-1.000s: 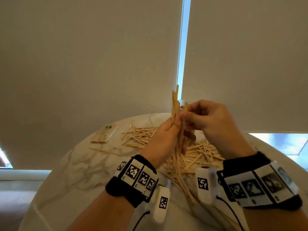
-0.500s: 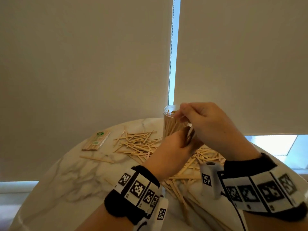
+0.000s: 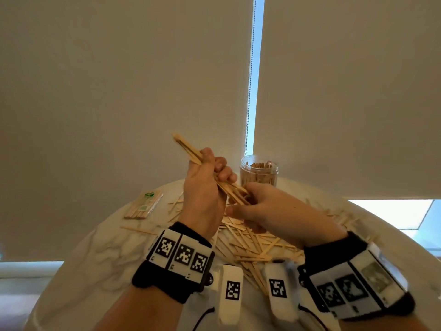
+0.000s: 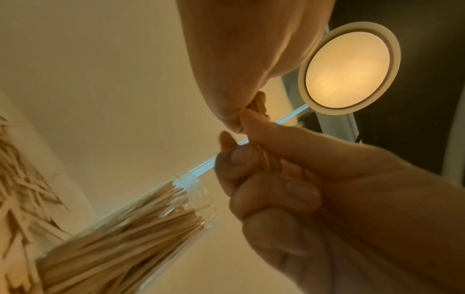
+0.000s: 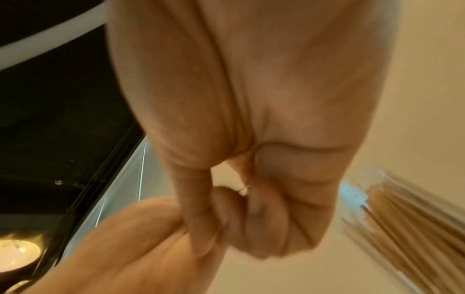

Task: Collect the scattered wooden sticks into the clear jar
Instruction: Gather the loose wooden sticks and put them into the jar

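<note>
Flat pale wooden sticks [image 3: 191,149] in both hands, clear round jar [image 3: 259,174] beside.

Jar [image 3: 259,174] mouth open upward, w/ clear air above it; inside already packed w/ upright sticks. Left hand [image 3: 202,187] & right hand [image 3: 267,209] meet on tilted bundle [image 3: 188,149] just in front-left of jar, blocking that approach. Loose stick pile [image 3: 250,240] covers table [image 3: 83,254] below hands; packet [image 3: 144,205] far left.
</note>
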### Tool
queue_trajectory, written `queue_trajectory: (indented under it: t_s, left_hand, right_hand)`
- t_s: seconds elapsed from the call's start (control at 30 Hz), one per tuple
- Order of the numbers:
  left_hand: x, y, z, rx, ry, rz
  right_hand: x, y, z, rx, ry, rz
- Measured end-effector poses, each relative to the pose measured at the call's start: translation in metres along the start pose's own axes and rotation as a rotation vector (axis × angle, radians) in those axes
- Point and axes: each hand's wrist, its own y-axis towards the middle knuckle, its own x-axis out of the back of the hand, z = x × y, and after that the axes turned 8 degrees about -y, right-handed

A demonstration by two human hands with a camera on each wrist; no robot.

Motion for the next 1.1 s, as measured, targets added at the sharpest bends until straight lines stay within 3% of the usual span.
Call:
queue_trajectory:
  t_s: [0.2, 0.33, 0.4, 0.57, 0.67, 0.73, 0.87, 0.97, 1.1]
  left_hand:
    - [0.003, -0.008, 0.008, -0.022, 0.217, 0.112]
    - [0.005, -0.012, 0.009, -0.069, 0.367, 0.142]
    - [0.005, -0.013, 0.009, -0.049, 0.373, 0.155]
    - [0.001, -0.018, 0.013, 0.137, 0.318, 0.242]
    - [0.002, -0.018, 0.015, 0.187, 0.316, 0.244]
    - [0.003, -0.014, 0.012, 0.172, 0.269, 0.190]
    - [0.010, 0.000, -0.007, -0.022, 0.118, -0.052]
    - [0.006, -0.002, -0.013, 0.034, 0.208, -0.030]
    - [0.003, -0.006, -0.002, 0.112, 0.443, 0.088]
  right_hand:
    - [-0.006, 0.005, -0.002, 0.074, -0.187, -0.261]
    - [-0.004, 0.000, 0.008, 0.120, -0.098, -0.049]
    - [-0.004, -0.002, 0.010, 0.140, -0.095, -0.017]
    - [-0.008, 0.009, -0.003, 0.136, -0.240, -0.313]
    - [-0.006, 0.011, -0.010, 0.112, -0.332, -0.382]
    - [-0.002, 0.010, -0.014, 0.094, -0.422, -0.365]
    - [0.009, 0.004, -0.018, 0.064, -0.506, -0.254]
    - [0.006, 0.003, -0.013, 0.076, -0.578, -0.205]
    - [-0.002, 0.007, -0.015, 0.020, -0.635, -0.244]
